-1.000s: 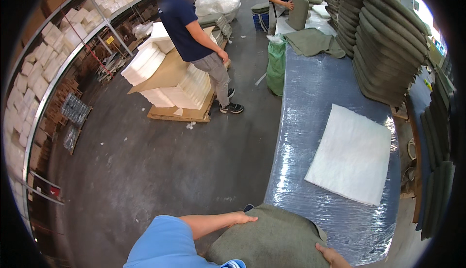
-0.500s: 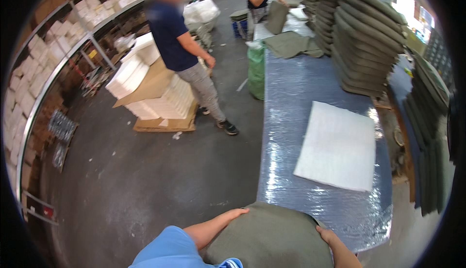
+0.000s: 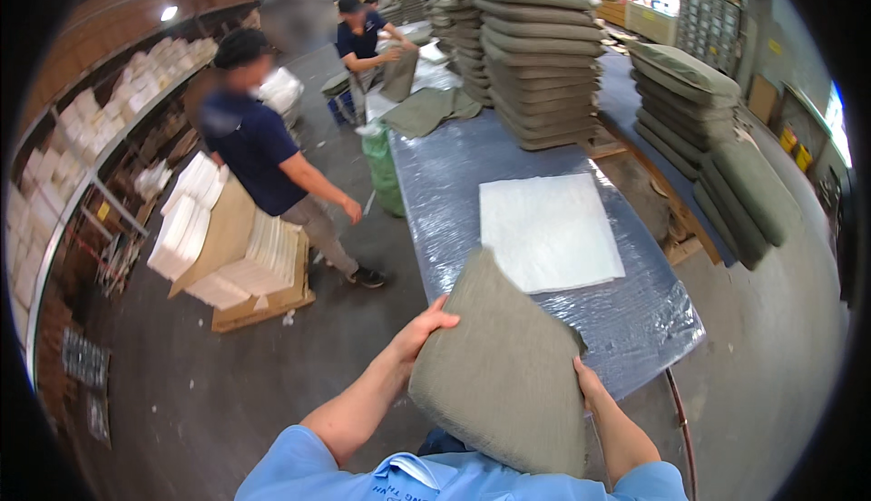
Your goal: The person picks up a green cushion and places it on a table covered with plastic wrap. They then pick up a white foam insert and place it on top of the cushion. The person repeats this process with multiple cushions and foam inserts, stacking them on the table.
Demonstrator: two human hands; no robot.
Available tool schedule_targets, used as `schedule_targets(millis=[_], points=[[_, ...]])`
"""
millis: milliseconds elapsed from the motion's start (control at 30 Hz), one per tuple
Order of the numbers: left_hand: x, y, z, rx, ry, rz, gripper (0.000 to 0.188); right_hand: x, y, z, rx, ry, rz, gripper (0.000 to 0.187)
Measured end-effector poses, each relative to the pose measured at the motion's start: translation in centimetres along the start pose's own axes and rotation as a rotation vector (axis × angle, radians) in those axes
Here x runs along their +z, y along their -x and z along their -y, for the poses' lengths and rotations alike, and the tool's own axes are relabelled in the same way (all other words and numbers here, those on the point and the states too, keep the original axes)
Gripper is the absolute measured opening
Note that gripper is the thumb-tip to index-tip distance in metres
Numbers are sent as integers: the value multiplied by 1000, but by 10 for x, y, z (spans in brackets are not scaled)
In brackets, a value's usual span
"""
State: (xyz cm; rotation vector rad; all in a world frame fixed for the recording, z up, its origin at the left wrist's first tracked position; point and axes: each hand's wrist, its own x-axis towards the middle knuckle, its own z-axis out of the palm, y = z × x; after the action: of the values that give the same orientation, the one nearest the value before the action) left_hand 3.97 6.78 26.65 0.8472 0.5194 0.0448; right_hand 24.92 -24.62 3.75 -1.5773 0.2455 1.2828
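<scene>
Between my two hands is an olive-green fabric cushion [image 3: 504,369], tilted up in front of my body over the near edge of the table. My left hand [image 3: 425,330] grips its left side, thumb on the upper face. The right edge is held by my right hand [image 3: 592,385], whose fingers are mostly hidden behind it. Just beyond the cushion, a white square pad [image 3: 549,233] lies flat on the table [image 3: 435,197], which is wrapped in shiny clear film. The cushion's far corner rises in front of the pad's lower left.
Tall stacks of olive cushions [image 3: 540,66] stand on the far table, with more cushions [image 3: 685,93] on a bench at right. A co-worker [image 3: 249,147] stands left beside stacked white pads [image 3: 240,256]. Another person [image 3: 361,43] handles a cover at the far end, near a green sack [image 3: 383,170].
The cushion has been raised and tilted up, both hands still on it. My view has lifted and turned right. The co-worker at left remains beside the white pads.
</scene>
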Motion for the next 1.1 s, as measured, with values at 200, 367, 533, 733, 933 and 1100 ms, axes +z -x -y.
schedule_targets(millis=[200, 367, 533, 733, 933, 1100], points=[[162, -22, -56, 177, -499, 368, 103, 2, -9, 23, -386, -337, -86, 83], [161, -52, 31, 429, -987, 327, 109, 47, 77, 83, -516, -597, 97, 86], [176, -51, 139, 378, -1081, 468, 93, 3, 183, 86, -792, -445, -183, 70], [26, -94, 250, 231, -1450, 234, 78, -76, 196, 27, -490, -456, -398, 71], [-47, -127, 240, -295, -1119, -219, 78, -94, 178, -28, -395, -391, -550, 65], [-27, -120, 199, -314, -1022, -191, 83, -126, 150, -53, -376, -458, -504, 66]])
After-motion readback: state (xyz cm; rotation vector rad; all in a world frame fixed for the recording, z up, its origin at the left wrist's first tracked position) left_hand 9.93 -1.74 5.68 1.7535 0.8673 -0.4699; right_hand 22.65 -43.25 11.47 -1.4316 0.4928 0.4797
